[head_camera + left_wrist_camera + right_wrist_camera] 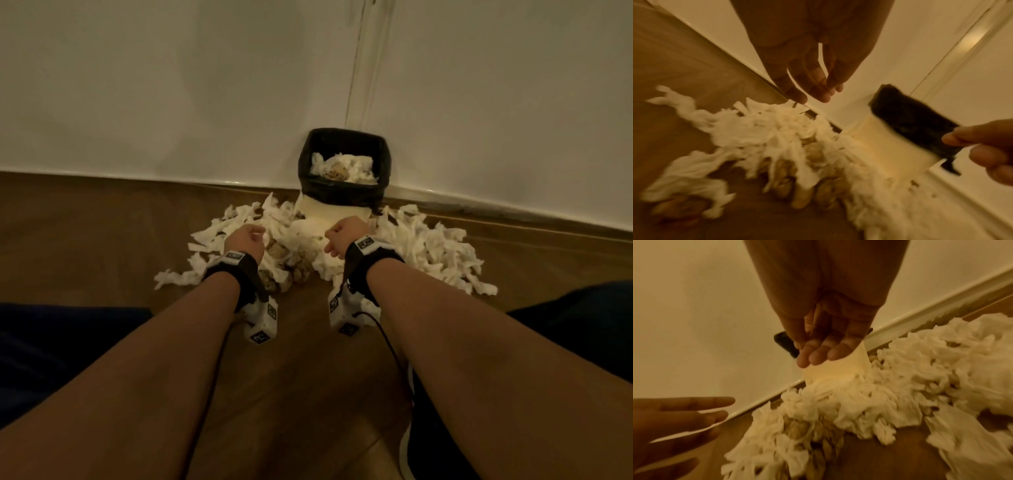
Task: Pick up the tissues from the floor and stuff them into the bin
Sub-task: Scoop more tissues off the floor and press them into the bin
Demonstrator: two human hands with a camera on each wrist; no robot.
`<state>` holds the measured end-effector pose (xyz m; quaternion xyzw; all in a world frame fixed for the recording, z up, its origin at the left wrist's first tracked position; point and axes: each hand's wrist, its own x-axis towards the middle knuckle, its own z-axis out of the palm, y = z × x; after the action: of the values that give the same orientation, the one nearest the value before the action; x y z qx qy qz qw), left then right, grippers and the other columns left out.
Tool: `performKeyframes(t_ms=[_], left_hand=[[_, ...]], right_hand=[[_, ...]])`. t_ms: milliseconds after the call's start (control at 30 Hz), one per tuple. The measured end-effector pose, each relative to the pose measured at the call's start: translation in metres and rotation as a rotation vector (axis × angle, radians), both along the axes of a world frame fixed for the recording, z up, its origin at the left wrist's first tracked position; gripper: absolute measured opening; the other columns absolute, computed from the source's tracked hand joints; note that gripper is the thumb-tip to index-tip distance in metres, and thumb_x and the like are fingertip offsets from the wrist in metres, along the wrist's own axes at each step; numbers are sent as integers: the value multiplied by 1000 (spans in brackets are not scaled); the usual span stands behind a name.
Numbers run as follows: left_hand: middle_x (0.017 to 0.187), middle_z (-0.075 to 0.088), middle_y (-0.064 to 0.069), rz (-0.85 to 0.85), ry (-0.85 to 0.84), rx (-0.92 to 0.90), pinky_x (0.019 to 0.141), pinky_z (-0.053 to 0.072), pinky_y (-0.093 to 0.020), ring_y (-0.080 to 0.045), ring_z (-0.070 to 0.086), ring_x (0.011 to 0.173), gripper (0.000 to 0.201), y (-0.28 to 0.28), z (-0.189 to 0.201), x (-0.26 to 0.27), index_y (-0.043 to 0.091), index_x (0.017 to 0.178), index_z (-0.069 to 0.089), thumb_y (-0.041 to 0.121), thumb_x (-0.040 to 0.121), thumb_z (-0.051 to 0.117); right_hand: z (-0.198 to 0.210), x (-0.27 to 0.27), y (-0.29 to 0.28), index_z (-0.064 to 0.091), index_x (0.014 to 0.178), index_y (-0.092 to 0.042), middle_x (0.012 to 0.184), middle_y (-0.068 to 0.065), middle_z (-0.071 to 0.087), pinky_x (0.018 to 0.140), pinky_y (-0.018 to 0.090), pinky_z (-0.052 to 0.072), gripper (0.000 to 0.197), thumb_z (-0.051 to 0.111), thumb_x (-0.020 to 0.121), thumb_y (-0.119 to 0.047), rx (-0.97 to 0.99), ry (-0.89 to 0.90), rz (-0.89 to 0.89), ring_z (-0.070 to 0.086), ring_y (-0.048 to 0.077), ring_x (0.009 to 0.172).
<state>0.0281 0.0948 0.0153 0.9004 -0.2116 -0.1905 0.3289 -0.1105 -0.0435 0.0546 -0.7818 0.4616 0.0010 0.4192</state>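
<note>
Left hand (245, 240) hangs over the tissues (239, 219) heaped on the floor (85, 222), fingers loose, holding nothing. Right hand (344, 236) likewise relaxed and empty, just before the bin (344, 195) (black liner, tissues inside).

My forearms are bare, no sleeves. Each wrist wears a black strap (239, 270) topped with a small white tag bearing a dark marking. Under each wrist hangs a white camera block (262, 322) printed with black-and-white square markers, and a thin black cable (387, 339) trails back from it. My legs are in dark blue clothing (51, 349).
</note>
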Motion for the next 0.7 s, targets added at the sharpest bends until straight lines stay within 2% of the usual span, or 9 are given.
performKeyframes(t_ms=[67,167,200,267,300,367,500,600,700], left_hand=[[123,59,-8,-11,10,86,73,48,-31,-30,59,100,31,23,-22,2,19,118,59,9,94,41],[120,59,-7,-28,59,173,72,47,-30,-27,59,100,29,51,-54,6,17,114,60,7,89,48],[119,58,-8,-30,58,193,73,48,-30,-27,58,101,28,58,-62,7,17,113,60,7,89,50],[119,57,-10,-57,19,272,75,49,-32,-27,57,103,26,69,-76,8,19,111,61,11,88,55],[120,54,-10,-76,-8,327,80,49,-33,-27,55,105,26,73,-82,8,22,112,60,15,87,58],[124,47,-11,-82,-28,416,91,45,-37,-30,48,113,31,79,-93,7,27,115,57,23,85,63],[131,31,-10,-28,-4,407,98,37,-42,-34,31,122,37,82,-110,-1,27,120,50,29,85,63],[134,27,-9,2,-14,401,97,38,-45,-36,33,119,46,82,-118,-8,28,122,47,33,81,67],[141,19,-8,-3,-3,417,96,41,-48,-39,34,119,51,81,-125,-12,29,126,43,34,80,66]], right_hand=[[-17,3,13,68,88,-4,91,13,73,81,42,57,24,53,92,-21,-3,42,40,68,26,85],[-40,9,31,68,103,3,102,22,68,82,48,55,28,53,92,-18,-35,103,138,66,36,92],[-46,11,36,68,105,3,105,22,68,84,46,55,28,53,92,-17,-49,123,181,65,36,94],[-56,19,46,68,107,-2,111,16,67,85,35,53,26,52,93,-16,-71,165,269,63,32,99],[-61,23,50,68,108,-5,114,13,65,83,30,50,25,51,93,-15,-78,191,313,61,30,101],[-69,34,60,65,114,-8,118,12,62,81,30,47,26,49,94,-13,-104,246,407,59,28,104],[-85,50,74,51,128,-10,127,15,53,92,39,49,33,46,96,-12,-207,385,546,53,30,112],[-100,58,78,36,137,-9,138,16,41,100,43,43,46,50,93,-10,-263,414,570,41,35,125],[-113,59,80,26,142,-9,147,14,25,105,43,34,58,54,92,-12,-237,407,493,29,37,133]])
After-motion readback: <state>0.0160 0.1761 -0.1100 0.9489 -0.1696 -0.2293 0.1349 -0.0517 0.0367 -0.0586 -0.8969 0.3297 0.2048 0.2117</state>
